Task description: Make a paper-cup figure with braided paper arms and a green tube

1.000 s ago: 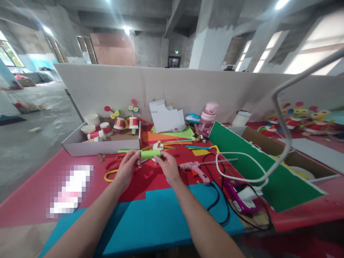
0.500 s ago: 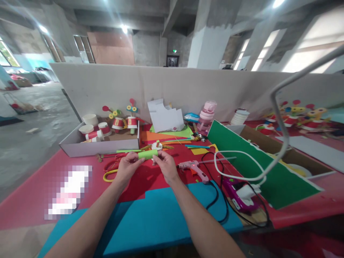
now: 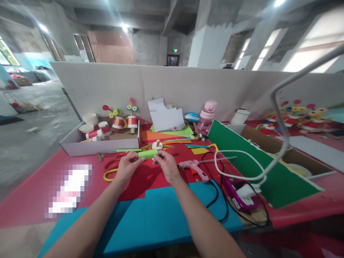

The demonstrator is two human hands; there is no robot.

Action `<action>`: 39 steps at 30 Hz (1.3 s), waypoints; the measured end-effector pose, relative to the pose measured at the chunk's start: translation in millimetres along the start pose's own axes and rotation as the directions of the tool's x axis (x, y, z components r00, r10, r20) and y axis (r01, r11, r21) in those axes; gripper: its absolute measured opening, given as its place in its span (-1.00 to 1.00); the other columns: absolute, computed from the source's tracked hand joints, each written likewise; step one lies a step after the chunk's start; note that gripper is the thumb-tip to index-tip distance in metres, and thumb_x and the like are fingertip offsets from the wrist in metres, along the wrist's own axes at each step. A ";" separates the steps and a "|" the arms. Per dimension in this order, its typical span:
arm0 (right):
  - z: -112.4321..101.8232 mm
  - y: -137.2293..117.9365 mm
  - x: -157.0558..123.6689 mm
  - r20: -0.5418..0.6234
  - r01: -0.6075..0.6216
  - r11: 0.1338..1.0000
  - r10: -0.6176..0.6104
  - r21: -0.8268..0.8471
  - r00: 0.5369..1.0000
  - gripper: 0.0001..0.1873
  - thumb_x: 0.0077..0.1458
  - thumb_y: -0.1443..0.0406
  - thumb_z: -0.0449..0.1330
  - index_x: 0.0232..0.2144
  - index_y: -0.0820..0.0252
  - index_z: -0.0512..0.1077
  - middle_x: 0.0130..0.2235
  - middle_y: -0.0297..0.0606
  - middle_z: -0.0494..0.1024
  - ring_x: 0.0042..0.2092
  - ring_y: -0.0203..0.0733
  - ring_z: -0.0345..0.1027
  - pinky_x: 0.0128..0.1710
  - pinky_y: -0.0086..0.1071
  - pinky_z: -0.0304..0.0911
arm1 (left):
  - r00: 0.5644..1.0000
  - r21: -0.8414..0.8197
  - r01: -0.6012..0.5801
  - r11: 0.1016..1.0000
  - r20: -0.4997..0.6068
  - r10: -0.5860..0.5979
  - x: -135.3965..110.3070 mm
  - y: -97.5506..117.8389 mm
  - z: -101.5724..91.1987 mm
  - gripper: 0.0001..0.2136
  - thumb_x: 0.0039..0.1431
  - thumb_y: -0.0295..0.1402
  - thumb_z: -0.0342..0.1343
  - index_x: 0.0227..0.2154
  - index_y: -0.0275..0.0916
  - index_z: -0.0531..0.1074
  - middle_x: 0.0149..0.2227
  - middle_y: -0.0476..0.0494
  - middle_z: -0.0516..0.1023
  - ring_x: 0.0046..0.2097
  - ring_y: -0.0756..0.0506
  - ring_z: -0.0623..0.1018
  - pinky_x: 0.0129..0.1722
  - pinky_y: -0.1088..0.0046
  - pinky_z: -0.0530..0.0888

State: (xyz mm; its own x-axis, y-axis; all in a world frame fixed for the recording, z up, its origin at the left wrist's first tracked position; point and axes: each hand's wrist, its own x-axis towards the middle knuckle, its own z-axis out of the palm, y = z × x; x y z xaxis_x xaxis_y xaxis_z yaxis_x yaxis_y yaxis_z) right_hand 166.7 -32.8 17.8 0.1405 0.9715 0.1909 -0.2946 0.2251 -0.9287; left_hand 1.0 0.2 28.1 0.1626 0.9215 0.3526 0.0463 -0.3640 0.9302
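Note:
Between my two hands is a light green paper roll [image 3: 148,154], held level above the red table covering. My left hand [image 3: 130,165] pinches its left end, and my right hand [image 3: 166,165] pinches the right end. Just behind the roll sits a white paper cup [image 3: 157,145] with springy folded paper strips at its sides. Yellow-handled scissors [image 3: 109,175] lie beside my left hand, partly hidden by it. A pink glue gun [image 3: 195,168] rests to the right of my right hand.
An open box [image 3: 102,147] at left holds paper cups and finished figures. A green-sided box [image 3: 258,168] stands at right. A purple power strip [image 3: 240,200], black cords and a white cable [image 3: 281,118] are near it. Coloured paper [image 3: 163,136] lies at the back.

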 end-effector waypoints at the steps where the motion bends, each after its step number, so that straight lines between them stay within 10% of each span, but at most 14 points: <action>1: -0.1 -0.1 0.0 0.005 -0.010 1.000 0.010 0.014 1.000 -0.78 -0.05 0.17 0.30 -0.41 0.20 0.48 -0.52 -0.39 0.43 -0.46 -0.34 0.29 -0.36 -0.43 0.23 | 1.000 -0.006 0.002 1.000 -0.002 -0.002 -0.1 -0.1 0.0 -0.74 -0.09 -0.26 0.29 -0.63 -0.25 0.34 -0.52 0.05 0.23 -0.43 0.03 0.22 -0.40 0.48 0.16; 13: -5.4 -6.1 2.0 -0.022 -0.011 0.999 0.012 0.035 1.000 -0.71 -0.09 0.12 0.30 -0.36 0.19 0.45 -0.55 -0.41 0.44 -0.50 -0.33 0.33 -0.38 -0.41 0.34 | 0.992 -0.065 0.116 0.991 0.063 -0.112 3.8 10.5 -8.0 -0.74 -0.07 -0.15 0.28 -0.46 -0.26 0.46 -0.51 0.00 0.39 -0.45 0.02 0.35 -0.43 0.52 0.27; 17: -6.3 -5.7 1.5 0.034 0.002 0.991 0.003 -0.135 0.999 -0.70 -0.04 0.09 0.25 -0.33 0.19 0.44 -0.58 -0.39 0.46 -0.52 -0.29 0.37 -0.41 -0.38 0.36 | 0.993 0.161 -0.067 0.985 -0.087 0.081 8.7 13.9 -19.2 -0.78 -0.02 -0.19 0.25 -0.40 -0.25 0.48 -0.42 -0.06 0.48 -0.38 -0.03 0.43 -0.35 0.46 0.35; 24: 4.3 -1.2 -5.4 0.120 0.126 0.917 -0.087 -0.378 0.989 -0.84 0.06 0.19 0.16 -0.38 0.15 0.43 -0.54 -0.40 0.43 -0.51 -0.30 0.36 -0.44 -0.43 0.29 | 0.869 0.585 -0.470 0.662 0.173 0.464 5.0 20.8 -16.5 -0.90 0.12 -0.33 0.18 -0.47 -0.20 0.50 -0.41 -0.10 0.50 -0.28 -0.10 0.41 -0.23 0.34 0.31; 39: 7.9 -5.2 -8.7 0.144 0.191 0.852 -0.137 -0.487 0.980 -0.80 0.08 0.19 0.13 -0.40 0.14 0.50 -0.53 -0.36 0.45 -0.45 -0.27 0.30 -0.46 -0.45 0.21 | 0.763 0.689 -0.592 0.418 0.311 0.567 -2.8 21.4 -11.6 -0.89 0.17 -0.33 0.14 -0.42 -0.14 0.54 -0.41 -0.09 0.49 -0.25 -0.11 0.39 -0.23 0.28 0.21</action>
State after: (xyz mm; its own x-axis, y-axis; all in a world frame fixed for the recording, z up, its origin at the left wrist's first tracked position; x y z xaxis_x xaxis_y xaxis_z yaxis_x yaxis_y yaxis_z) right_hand 159.5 -41.8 23.4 0.0417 0.9318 0.3606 0.2359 0.3415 -0.9098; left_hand -10.0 -8.7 48.2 0.4564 0.4543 0.7651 0.6024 -0.7905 0.1101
